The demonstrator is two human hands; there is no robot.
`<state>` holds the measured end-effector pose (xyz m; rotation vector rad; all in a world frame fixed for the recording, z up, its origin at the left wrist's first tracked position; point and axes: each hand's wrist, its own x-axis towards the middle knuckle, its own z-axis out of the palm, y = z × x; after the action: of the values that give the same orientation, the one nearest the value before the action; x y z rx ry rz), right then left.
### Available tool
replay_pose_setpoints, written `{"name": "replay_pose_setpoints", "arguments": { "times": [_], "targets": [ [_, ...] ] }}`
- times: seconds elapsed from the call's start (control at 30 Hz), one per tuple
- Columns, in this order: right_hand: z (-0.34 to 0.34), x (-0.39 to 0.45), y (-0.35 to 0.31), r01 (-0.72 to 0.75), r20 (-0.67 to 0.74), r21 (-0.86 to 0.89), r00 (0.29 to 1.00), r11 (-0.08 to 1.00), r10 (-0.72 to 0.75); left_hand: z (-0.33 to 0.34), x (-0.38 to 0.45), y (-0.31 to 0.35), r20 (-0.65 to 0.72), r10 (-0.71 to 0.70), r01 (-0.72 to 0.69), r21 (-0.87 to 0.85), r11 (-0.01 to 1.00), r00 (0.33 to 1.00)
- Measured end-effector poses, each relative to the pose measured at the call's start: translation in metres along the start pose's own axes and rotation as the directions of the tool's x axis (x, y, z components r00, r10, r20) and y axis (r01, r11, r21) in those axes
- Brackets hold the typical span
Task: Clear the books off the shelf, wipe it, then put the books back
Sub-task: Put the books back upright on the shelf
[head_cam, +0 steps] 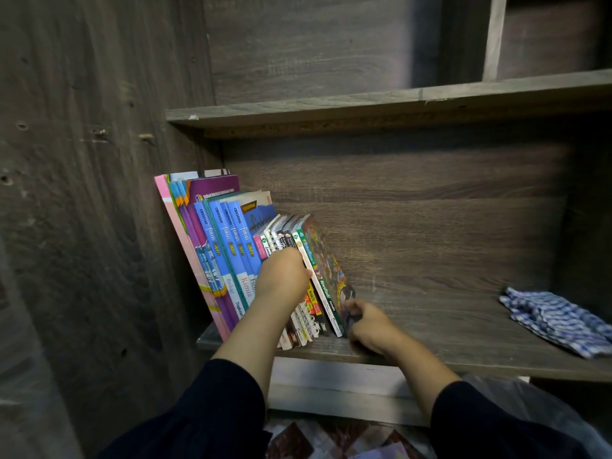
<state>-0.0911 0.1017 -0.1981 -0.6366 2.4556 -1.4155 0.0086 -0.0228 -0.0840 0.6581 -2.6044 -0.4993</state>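
A row of books [228,246] stands at the left end of the dark wooden shelf [447,329], leaning left against the side wall. Tall pink, purple and blue ones are at the left, small paperbacks and spiral notebooks at the right. My left hand [281,276] is closed over the spines of the small books. My right hand [369,326] rests on the shelf board and grips the lower edge of the rightmost comic book [326,260]. A blue and white checked cloth [556,321] lies crumpled at the shelf's right end.
Another shelf board [381,106] runs above, with a vertical divider [495,38] at the upper right. The cabinet's side wall [99,193] is at the left. Below the shelf lie patterned items [331,438] on the floor.
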Motion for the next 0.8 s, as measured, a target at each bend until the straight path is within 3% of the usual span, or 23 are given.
{"name": "replay_pose_setpoints", "arguments": {
  "times": [0.17,0.27,0.33,0.4,0.43,0.5,0.57,0.63,0.7,0.8],
  "targets": [
    [-0.011,-0.017,-0.013,0.000,-0.052,-0.015,0.999,1.000,-0.001,-0.001,-0.006,0.007,-0.167,0.080,-0.075,0.041,0.996,0.983],
    [-0.019,-0.019,-0.012,-0.022,-0.069,-0.026,0.997,0.999,0.020,-0.002,-0.009,0.013,-0.193,0.134,-0.129,0.036,0.991,0.972],
    [-0.024,-0.015,-0.008,-0.009,-0.080,-0.040,0.997,0.999,0.006,-0.001,-0.010,0.016,-0.123,0.191,-0.192,0.003,0.981,0.974],
    [-0.031,-0.015,-0.003,-0.018,-0.076,-0.030,0.997,0.999,0.015,0.004,-0.014,0.019,0.129,0.223,-0.207,-0.128,0.970,0.966],
    [-0.037,-0.021,-0.003,-0.044,-0.047,0.001,0.998,0.999,0.044,0.009,-0.018,0.021,0.315,0.221,-0.163,-0.200,0.966,0.923],
    [-0.049,-0.042,-0.005,-0.115,0.100,0.041,0.989,0.993,0.111,0.022,-0.026,0.023,0.638,0.187,-0.062,-0.213,0.975,0.747],
    [-0.061,-0.058,-0.002,-0.159,0.323,0.035,0.936,0.987,0.139,0.041,-0.036,0.019,0.813,0.108,-0.035,-0.108,0.994,0.573],
    [-0.069,-0.072,0.006,-0.223,0.538,-0.040,0.817,0.974,0.209,0.064,-0.047,0.012,0.908,-0.001,-0.018,0.010,1.000,0.420],
    [-0.067,-0.081,0.024,-0.281,0.619,-0.184,0.712,0.942,0.333,0.088,-0.059,0.004,0.949,-0.094,0.013,0.095,0.995,0.302],
    [-0.053,-0.088,0.060,-0.374,0.580,-0.334,0.642,0.865,0.502,0.121,-0.075,-0.007,0.948,-0.142,0.046,0.134,0.990,0.284]
  ]
}}
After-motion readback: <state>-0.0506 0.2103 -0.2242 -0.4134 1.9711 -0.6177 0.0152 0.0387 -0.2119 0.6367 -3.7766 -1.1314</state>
